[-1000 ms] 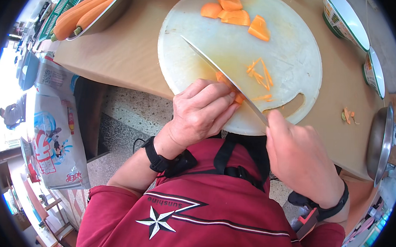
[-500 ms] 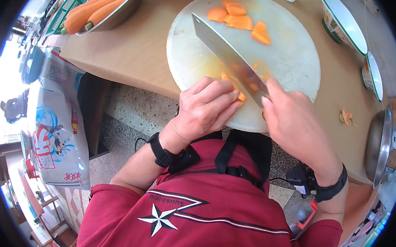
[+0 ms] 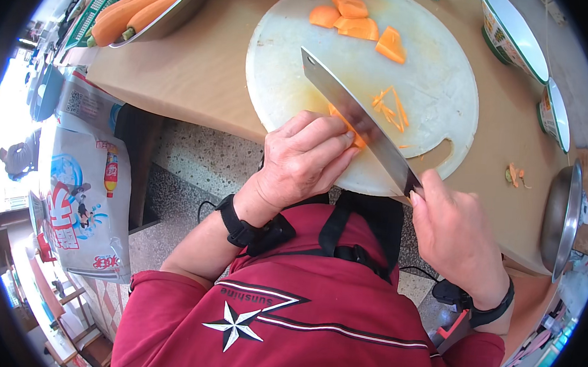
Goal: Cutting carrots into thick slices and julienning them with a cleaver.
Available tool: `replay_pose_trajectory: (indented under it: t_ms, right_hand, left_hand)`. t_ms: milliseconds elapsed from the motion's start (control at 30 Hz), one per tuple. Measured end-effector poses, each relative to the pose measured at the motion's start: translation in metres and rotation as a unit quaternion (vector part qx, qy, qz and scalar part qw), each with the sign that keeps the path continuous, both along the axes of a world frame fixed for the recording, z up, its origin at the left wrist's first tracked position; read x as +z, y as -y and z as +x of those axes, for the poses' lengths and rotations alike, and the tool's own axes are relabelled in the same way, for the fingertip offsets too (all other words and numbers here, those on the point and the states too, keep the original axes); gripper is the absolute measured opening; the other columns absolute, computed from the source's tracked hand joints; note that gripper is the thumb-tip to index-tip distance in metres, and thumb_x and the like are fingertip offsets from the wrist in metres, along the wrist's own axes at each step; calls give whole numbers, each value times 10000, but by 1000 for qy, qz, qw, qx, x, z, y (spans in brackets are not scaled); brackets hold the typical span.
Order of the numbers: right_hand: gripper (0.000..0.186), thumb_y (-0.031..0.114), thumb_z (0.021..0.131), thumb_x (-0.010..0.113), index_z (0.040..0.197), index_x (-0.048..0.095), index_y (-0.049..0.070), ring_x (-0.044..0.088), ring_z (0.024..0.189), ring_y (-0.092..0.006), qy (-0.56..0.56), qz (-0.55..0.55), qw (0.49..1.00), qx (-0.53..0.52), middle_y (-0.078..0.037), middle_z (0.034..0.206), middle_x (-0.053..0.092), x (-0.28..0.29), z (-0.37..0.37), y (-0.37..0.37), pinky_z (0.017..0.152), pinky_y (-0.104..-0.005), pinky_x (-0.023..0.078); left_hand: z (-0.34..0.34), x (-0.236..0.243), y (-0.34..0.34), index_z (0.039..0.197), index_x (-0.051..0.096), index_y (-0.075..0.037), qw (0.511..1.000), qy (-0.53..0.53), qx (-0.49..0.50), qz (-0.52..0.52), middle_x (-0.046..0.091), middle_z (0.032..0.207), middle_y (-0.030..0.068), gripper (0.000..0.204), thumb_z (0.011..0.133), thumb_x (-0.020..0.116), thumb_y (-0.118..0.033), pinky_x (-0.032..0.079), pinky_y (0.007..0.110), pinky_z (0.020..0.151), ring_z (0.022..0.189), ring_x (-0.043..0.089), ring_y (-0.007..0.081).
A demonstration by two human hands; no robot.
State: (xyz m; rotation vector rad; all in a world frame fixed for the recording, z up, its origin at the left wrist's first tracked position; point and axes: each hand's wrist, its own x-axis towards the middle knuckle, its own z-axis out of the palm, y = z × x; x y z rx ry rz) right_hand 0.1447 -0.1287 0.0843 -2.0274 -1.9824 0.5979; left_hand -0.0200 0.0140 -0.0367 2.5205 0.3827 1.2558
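Note:
My right hand [image 3: 455, 225] grips the handle of a cleaver [image 3: 357, 117], its broad blade slanting across a round white cutting board [image 3: 274, 56]. Under the curled fingers of my left hand [image 3: 309, 154] a piece of carrot [image 3: 359, 142] is pressed to the board, right beside the blade. Most of that piece is hidden by the fingers and the steel. Thin carrot shreds [image 3: 392, 109] lie on the board to the right of the blade. Several thick carrot chunks [image 3: 358, 29] rest near the board's far edge.
At the far left, whole carrots [image 3: 147, 10] fill a metal bowl [image 3: 183, 15] near a green basket [image 3: 97, 14]. Patterned bowls [image 3: 514, 35] stand along the right, with a metal basin [image 3: 561, 217] nearer. Carrot peelings [image 3: 517, 175] lie on the brown tabletop [image 3: 173, 77].
My right hand has drawn the cleaver toward me and to the right. More carrot shreds and the board's handle hole now show. My left hand has barely moved.

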Motion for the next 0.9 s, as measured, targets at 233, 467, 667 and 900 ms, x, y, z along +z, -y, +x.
replay_pose_trajectory:
  t_ms: [233,467,667,900]
  right_hand:
    - [94,43,903,541,958,482,-5,598,625,-402,20,-26,999,9,-201,704,579,-5,-6,7,535,-473,451]
    - [146,0,778,561,850,439,32,609,482,-217,151,46,983,89,-85,631,531,-8,-15,3,421,-327,475]
    - [135,5,801,554,875,443,25,609,520,-286,136,-9,987,80,-123,656,551,-2,-22,-17,462,-379,480]
    - [127,49,874,517,972,475,-19,590,592,-437,48,6,998,32,-235,669,596,-16,-19,-69,553,-512,472]
  left_hand:
    - [4,-1,-1,800,678,-58,999,26,6,22,638,875,41,175,645,760,-55,501,302,628,709,589,198]
    - [1,2,-1,772,674,-68,1000,-1,18,24,627,846,33,173,620,755,-60,494,303,611,698,575,197]
    - [1,2,-1,763,671,-69,1000,-2,20,13,625,844,30,172,614,755,-65,494,304,610,697,573,202]
    - [3,2,-1,780,674,-60,999,29,4,14,635,868,40,160,641,753,-56,508,295,621,726,599,194]
